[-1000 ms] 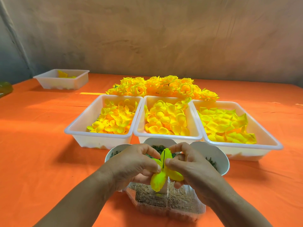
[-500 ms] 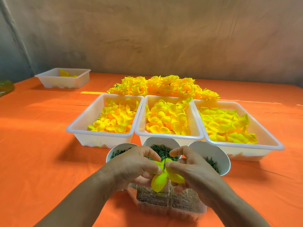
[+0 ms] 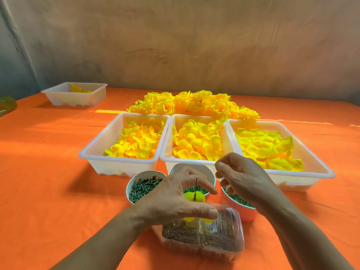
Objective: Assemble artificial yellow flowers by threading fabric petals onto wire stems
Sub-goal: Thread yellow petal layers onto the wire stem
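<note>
left hand [image 3: 175,201] arches spread round the petal [image 3: 190,197] on the stem [image 3: 196,184] — right hand [image 3: 243,178], just beside it, fingertips pressed together — pinching what, cannot tell.

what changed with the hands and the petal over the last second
The right hand let go of the yellow petal and lifted up and right, toward the petal trays. The left hand loosened its pinch, fingers now spread over the petal, which sits lower on the wire stem. Trays, cups and finished flowers stayed put.
</note>
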A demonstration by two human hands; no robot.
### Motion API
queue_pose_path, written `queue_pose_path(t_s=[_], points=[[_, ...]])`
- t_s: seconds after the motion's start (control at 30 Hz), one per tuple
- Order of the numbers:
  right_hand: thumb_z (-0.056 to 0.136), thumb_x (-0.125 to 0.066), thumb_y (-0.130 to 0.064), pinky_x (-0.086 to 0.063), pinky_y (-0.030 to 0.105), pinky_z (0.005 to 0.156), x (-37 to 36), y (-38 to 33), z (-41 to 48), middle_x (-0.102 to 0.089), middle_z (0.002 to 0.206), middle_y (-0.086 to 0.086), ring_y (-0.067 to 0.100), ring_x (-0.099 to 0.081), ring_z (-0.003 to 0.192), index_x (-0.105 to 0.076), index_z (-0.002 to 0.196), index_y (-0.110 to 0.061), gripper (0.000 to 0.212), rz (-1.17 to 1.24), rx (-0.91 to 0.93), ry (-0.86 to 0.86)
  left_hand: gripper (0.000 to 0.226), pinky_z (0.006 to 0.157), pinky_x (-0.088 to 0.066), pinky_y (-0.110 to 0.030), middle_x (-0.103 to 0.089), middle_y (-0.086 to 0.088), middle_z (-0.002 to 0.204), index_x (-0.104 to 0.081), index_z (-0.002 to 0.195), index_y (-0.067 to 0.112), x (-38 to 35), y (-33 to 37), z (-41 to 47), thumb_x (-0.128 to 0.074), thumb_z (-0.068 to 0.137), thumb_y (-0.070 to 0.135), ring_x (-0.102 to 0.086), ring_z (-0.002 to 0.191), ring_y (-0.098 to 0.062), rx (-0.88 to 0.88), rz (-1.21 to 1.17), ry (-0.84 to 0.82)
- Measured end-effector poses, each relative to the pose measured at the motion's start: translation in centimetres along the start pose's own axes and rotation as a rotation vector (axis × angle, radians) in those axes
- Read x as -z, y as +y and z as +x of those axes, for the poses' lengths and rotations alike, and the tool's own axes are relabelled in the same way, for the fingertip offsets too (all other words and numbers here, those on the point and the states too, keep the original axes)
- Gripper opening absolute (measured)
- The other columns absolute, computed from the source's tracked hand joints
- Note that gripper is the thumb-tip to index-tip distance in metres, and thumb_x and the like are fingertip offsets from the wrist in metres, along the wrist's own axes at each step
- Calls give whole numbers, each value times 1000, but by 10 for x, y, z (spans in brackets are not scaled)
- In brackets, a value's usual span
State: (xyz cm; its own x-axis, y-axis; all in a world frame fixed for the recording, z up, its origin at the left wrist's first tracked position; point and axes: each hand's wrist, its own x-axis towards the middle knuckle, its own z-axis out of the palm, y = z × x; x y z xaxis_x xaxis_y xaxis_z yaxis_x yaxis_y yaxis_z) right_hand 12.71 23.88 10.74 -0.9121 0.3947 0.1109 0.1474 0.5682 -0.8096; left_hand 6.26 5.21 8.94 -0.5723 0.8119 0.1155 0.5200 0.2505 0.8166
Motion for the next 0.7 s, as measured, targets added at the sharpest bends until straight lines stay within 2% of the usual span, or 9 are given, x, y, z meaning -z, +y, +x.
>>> queue_pose_path(t_s=[0.13, 0.2, 0.33, 0.4, 0.53, 0.63, 0.7], points=[[89, -58, -36, -56, 52, 75, 1, 2, 7, -71, 75, -3, 19, -68, 73, -65, 78, -30, 14, -19, 1, 3, 24, 90, -41, -7, -60, 24, 109, -76, 84, 42, -12, -5, 5, -81, 64, 55, -57, 111, 6, 33, -146, 9], [89, -59, -36, -56, 52, 75, 1, 3, 11, -71, 74, -2, 19, -68, 73, -65, 78, -30, 14, -25, 3, 0, 12, 88, -41, -7, -63, 22, 105, -77, 77, 39, -16, -8, 6, -84, 70, 45, -59, 107, 5, 39, -167, 13], [87, -60, -31, -57, 50, 69, 2, 7, 18, -72, 72, 0, 18, -68, 68, -66, 75, -28, 14, -15, -3, 18, 8, 82, -42, -5, -66, 19, 98, -78, 73, 29, -20, -10, 6, -84, 74, 33, -62, 98, 5, 56, -162, 46], [87, -61, -30, -57, 49, 70, 2, 8, 24, -72, 72, -1, 17, -68, 69, -66, 76, -27, 12, -27, -7, 23, 9, 82, -46, -10, -68, 16, 95, -77, 71, 27, -23, -12, 6, -85, 75, 31, -63, 94, 3, 49, -152, 65], [87, -62, -28, -55, 43, 77, 1, 10, 44, -70, 77, -2, 22, -66, 79, -67, 79, -24, 10, -118, -3, 33, 16, 78, -54, -34, -70, 6, 86, -74, 73, 24, -28, -15, 3, -82, 74, 37, -66, 83, -14, 43, -129, 137], [87, -63, -26, -47, 28, 66, -4, 10, 54, -68, 76, -7, 16, -62, 75, -68, 81, -25, 9, -226, 57, -7, 24, 75, -57, -40, -70, 8, 83, -73, 74, 26, -33, -16, 1, -77, 70, 49, -66, 79, -13, 41, -108, 188], [86, -64, -26, -42, 18, 61, -12, 6, 56, -69, 78, -9, 10, -61, 75, -72, 84, -26, 8, -330, 162, -98, 23, 69, -59, -40, -68, 9, 81, -73, 73, 27, -35, -19, 0, -76, 70, 49, -65, 76, -9, 22, -118, 200]])
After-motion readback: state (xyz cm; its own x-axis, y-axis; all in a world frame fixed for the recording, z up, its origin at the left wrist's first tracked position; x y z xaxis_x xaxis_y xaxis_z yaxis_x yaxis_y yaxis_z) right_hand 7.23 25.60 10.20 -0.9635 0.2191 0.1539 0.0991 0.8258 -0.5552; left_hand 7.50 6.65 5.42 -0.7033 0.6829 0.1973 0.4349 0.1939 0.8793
